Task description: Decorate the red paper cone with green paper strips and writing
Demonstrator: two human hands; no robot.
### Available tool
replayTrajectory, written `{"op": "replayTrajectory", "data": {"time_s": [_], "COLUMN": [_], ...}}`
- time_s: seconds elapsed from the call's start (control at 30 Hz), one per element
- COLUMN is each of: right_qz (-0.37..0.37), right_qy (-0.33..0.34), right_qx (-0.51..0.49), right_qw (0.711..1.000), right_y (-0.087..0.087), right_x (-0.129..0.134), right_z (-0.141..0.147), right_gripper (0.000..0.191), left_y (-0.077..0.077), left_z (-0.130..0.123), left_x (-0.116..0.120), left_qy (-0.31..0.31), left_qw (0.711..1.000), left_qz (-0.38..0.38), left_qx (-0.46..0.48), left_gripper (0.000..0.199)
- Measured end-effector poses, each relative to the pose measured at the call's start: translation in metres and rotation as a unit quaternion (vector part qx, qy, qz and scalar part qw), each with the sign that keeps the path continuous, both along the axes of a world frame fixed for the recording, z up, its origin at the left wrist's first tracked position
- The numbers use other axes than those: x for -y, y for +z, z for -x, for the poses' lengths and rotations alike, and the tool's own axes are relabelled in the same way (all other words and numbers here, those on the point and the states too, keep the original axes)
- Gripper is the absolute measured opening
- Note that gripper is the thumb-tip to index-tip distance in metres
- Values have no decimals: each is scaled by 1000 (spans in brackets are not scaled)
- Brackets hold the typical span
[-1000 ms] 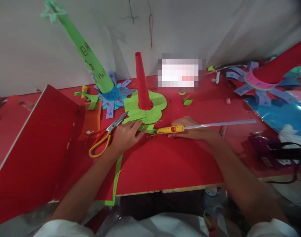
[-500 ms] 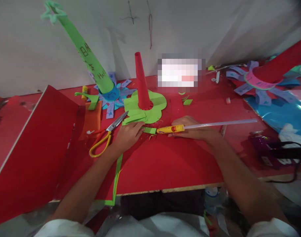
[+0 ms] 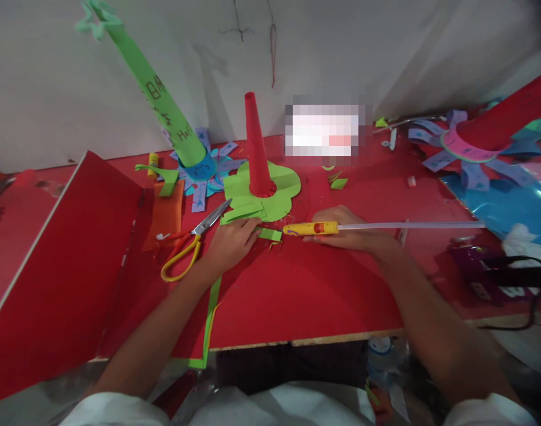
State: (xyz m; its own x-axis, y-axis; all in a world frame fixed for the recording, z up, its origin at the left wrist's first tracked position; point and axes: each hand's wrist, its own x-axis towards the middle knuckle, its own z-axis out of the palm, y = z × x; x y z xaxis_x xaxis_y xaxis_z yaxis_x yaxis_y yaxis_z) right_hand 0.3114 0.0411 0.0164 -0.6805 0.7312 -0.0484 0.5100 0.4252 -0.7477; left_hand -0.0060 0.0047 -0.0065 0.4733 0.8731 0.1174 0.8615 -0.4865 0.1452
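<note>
My right hand (image 3: 341, 228) is closed round a yellow glue gun (image 3: 310, 229), a long clear glue stick (image 3: 412, 225) jutting from its back to the right. The gun's nozzle is at the end of a small green paper strip (image 3: 270, 235). My left hand (image 3: 237, 239) pinches that strip's other end against the table. Just behind stands a red paper cone (image 3: 258, 148) on a green flower-shaped base (image 3: 285, 201), with green strips (image 3: 248, 213) lying at its front edge. Scissors (image 3: 194, 239) with yellow and red handles lie open left of my left hand.
A green paper tower (image 3: 164, 106) leans at the back left, near an orange sheet (image 3: 167, 213). A red board (image 3: 66, 266) stands at the left. On the right are a red cone with purple strips (image 3: 474, 145), blue film (image 3: 483, 201) and a purple box (image 3: 474, 266).
The glue gun has turned slightly, so its glue stick now points level to the right rather than upward. My left hand stays in place on the green strip.
</note>
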Motion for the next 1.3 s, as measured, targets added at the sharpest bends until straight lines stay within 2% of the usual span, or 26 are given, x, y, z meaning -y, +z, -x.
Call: {"op": "replayTrajectory", "data": {"time_s": [0.17, 0.5, 0.73, 1.0, 1.2, 1.3], "right_qz": [-67, -61, -88, -108, -154, -162], "right_qy": [28, 49, 32, 31, -15, -28], "right_qx": [64, 97, 86, 89, 61, 81], "right_qw": [995, 992, 992, 990, 986, 983], "right_y": [-6, -7, -7, -7, -9, -1], "right_x": [3, 2, 2, 4, 4, 7], "right_z": [9, 4, 5, 7, 4, 6], "right_gripper": [43, 32, 41, 45, 47, 44], "left_y": [-1, -4, -1, -5, -2, 0], "left_z": [0, 1, 0, 2, 1, 2], "left_x": [0, -1, 0, 0, 0, -3], "left_qy": [-1, 1, 5, -3, -9, -23], "left_qw": [1000, 1000, 1000, 1000, 999, 997], "left_qz": [-3, 3, 1, -10, -36, -60], "left_qx": [1, 18, 21, 17, 36, 39], "left_gripper": [30, 30, 27, 25, 16, 22]}}
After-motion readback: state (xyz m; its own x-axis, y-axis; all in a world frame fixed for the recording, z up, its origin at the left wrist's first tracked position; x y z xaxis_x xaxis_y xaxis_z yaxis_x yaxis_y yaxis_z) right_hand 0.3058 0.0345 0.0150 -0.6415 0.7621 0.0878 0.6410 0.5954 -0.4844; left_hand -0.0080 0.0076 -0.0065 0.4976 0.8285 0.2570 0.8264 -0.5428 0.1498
